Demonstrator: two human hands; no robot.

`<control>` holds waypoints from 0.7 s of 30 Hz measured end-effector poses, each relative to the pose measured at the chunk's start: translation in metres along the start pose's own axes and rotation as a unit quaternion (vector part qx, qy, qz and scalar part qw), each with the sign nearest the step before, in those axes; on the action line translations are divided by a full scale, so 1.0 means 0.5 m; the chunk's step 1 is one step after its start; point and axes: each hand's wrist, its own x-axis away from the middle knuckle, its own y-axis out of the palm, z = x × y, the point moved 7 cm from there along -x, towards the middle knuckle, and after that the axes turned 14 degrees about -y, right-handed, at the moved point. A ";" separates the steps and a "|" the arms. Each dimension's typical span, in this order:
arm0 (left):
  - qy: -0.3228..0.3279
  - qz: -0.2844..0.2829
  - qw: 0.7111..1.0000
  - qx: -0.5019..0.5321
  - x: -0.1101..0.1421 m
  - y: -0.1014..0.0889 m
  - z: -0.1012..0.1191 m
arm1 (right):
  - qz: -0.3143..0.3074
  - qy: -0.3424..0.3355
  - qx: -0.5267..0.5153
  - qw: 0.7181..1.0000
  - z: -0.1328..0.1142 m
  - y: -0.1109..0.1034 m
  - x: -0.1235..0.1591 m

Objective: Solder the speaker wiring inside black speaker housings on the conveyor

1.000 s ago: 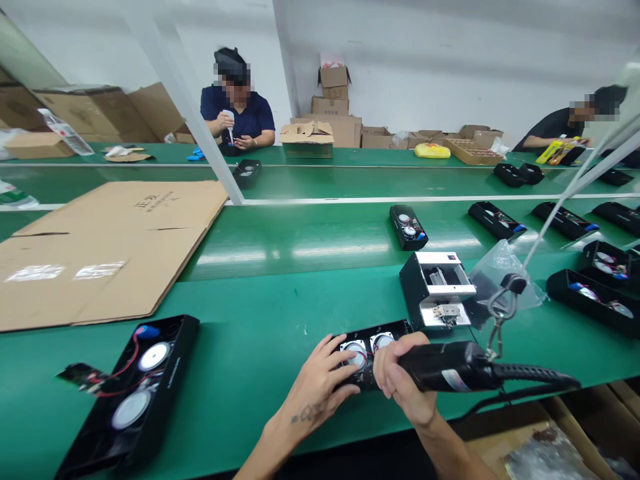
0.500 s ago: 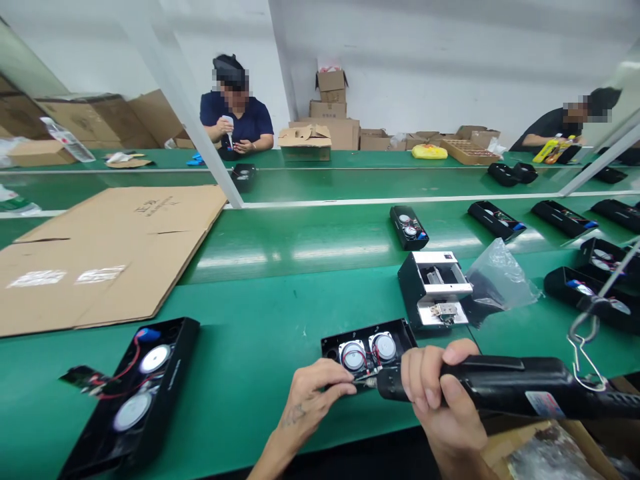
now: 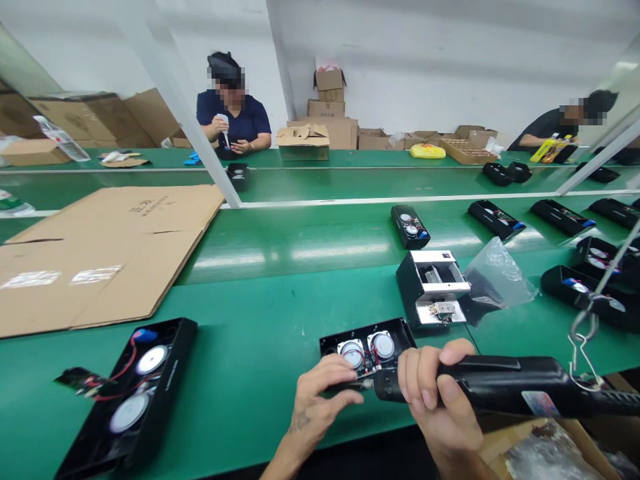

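Observation:
My right hand is wrapped round a black electric screwdriver, held level with its bit pointing left. At the bit's tip, my left hand has its thumb and fingers curled on either side; what lies between them is too small and dark to make out. Just behind both hands sits a black speaker housing with two round white-backed speakers and red wires. My hands partly cover its near side. Another open housing lies at the left, its circuit board hanging out on wires.
A black-and-silver device stands behind the housing, beside a clear plastic bag. Flat cardboard covers the left bench. Several housings line the right. A metal hook holds the screwdriver's rear. Two people work across the line.
My left thumb and fingertips have spread slightly apart at the screwdriver's tip. The right hand keeps its grip on the screwdriver. The whole view has shifted a little.

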 end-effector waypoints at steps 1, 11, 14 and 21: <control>0.017 -0.006 0.999 -0.043 0.001 0.000 0.001 | -0.008 0.002 0.008 1.000 0.006 0.000 0.003; 0.058 -0.093 0.898 -0.425 0.017 0.053 -0.058 | -0.079 0.068 0.069 0.992 0.103 -0.011 0.048; 0.068 -0.079 0.901 -0.421 0.019 0.060 -0.059 | -0.101 0.069 0.095 0.988 0.115 -0.010 0.054; 0.080 -0.067 0.913 -0.395 0.016 0.059 -0.062 | -0.082 0.094 0.112 0.986 0.144 -0.013 0.066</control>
